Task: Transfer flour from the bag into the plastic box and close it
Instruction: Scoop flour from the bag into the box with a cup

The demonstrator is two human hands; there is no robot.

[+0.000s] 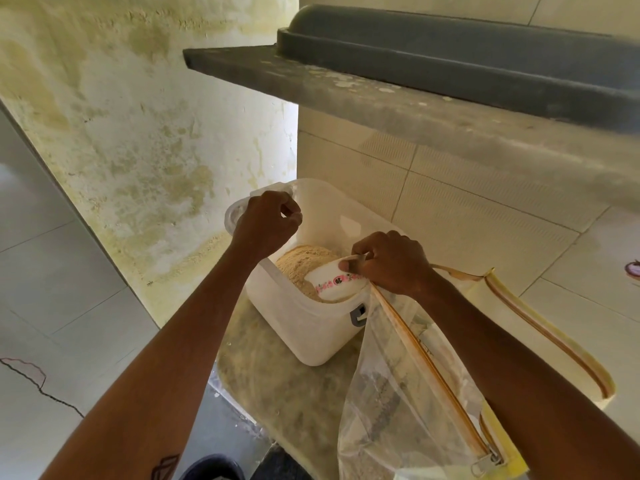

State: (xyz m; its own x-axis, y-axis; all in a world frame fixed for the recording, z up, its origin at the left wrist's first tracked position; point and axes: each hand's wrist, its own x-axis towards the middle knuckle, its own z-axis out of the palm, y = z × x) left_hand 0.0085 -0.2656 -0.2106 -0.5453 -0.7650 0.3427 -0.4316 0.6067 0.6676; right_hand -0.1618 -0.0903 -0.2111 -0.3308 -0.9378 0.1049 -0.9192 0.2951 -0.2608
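Left hand (265, 221) curled on the far rim of the box (304, 327). Right hand (391, 263) gripping a bowl (334, 284), tipped onto flour (304, 263) inside the box. Bag (408, 393) open, touching the box, at the counter's (277, 393) near edge.

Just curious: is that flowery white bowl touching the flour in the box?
Touching. In the head view the bowl lies tilted against the flour, with no gap between them.

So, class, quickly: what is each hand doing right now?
Left hand: grips the plastic box rim.
Right hand: holds the white bowl tipped over the flour.
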